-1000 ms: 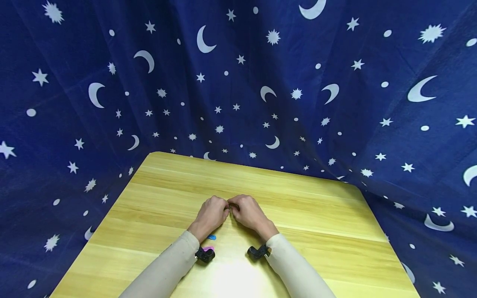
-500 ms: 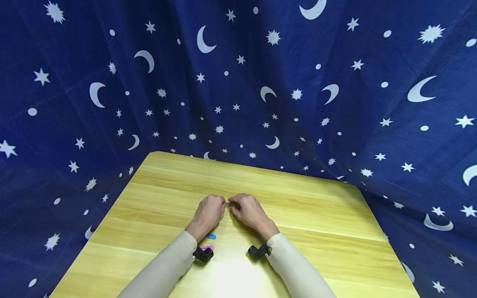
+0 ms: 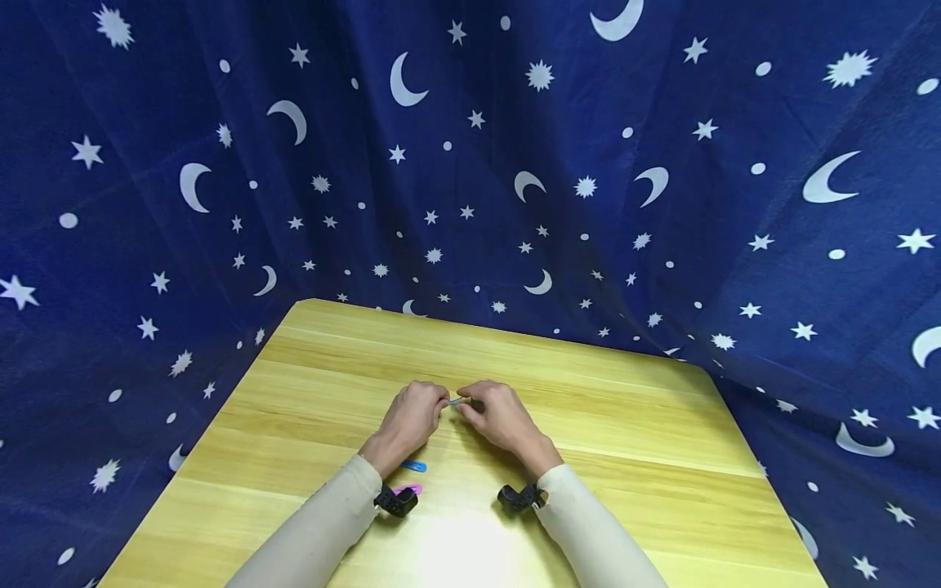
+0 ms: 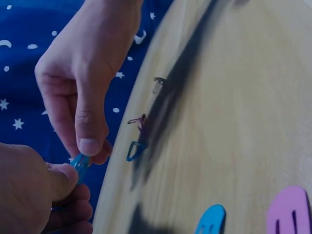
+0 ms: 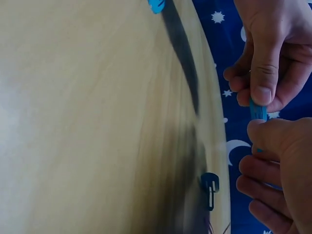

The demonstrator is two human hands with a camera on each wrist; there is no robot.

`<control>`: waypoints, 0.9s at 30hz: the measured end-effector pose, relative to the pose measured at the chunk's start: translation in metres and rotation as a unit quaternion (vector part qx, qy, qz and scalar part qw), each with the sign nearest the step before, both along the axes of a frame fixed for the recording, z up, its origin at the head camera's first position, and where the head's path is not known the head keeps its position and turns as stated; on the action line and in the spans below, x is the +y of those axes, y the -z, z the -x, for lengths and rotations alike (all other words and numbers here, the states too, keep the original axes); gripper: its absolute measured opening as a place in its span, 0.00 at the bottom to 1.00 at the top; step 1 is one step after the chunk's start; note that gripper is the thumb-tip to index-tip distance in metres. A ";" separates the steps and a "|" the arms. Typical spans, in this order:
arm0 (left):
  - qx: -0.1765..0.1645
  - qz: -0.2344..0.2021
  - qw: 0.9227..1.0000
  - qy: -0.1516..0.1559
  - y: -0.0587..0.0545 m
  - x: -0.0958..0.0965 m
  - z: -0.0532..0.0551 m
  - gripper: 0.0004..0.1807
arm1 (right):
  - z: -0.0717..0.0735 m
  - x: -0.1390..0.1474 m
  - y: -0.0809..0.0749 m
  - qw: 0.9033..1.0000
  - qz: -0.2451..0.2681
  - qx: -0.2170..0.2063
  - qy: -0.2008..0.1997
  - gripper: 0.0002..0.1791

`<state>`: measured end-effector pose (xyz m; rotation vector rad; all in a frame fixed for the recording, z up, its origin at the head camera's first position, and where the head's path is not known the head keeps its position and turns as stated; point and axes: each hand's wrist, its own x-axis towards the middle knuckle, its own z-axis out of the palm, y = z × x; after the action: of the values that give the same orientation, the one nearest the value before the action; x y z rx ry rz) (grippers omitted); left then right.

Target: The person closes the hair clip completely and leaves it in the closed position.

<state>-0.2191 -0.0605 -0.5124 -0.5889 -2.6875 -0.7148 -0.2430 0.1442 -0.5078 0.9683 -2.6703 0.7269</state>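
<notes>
My left hand (image 3: 408, 416) and right hand (image 3: 501, 415) face each other above the middle of the table, pinching opposite ends of a small blue snap hair clip (image 4: 81, 165). Thumbs and fingers hide much of it; its middle shows between them in the right wrist view. On the table lie a blue hair clip (image 3: 415, 466) and a pink hair clip (image 3: 410, 488), beside my left wrist. The left wrist view also shows a small dark-blue clip (image 4: 139, 146), a dark reddish clip (image 4: 141, 123) and a greyish clip (image 4: 158, 84) on the wood.
The pale wooden table (image 3: 588, 425) stretches around both arms. A dark-blue curtain (image 3: 485, 163) with moons and stars hangs behind it and at both sides. Black wrist cameras sit on the left (image 3: 397, 501) and right (image 3: 517, 497) wrists.
My hands have drawn slightly apart, the right one shifting right. The clip between them, hidden at first, now shows in the gap.
</notes>
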 end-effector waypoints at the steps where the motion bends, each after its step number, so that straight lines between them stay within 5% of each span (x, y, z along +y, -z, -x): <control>1: -0.003 -0.004 1.000 0.006 -0.001 0.000 0.000 0.06 | -0.001 0.001 0.000 1.000 0.003 -0.002 0.002 0.13; 17: -0.029 -0.116 0.990 0.077 -0.006 -0.006 -0.009 0.03 | -0.028 0.013 -0.008 0.998 0.066 0.001 0.004 0.04; 27: -0.030 -0.119 0.985 0.119 -0.011 -0.010 -0.014 0.03 | -0.039 0.016 -0.010 0.996 0.083 0.032 -0.002 0.03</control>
<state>-0.2052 -0.0708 -0.5018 -0.8460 -2.5566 -1.1147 -0.2038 0.1606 -0.4979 0.9366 -2.5082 0.8880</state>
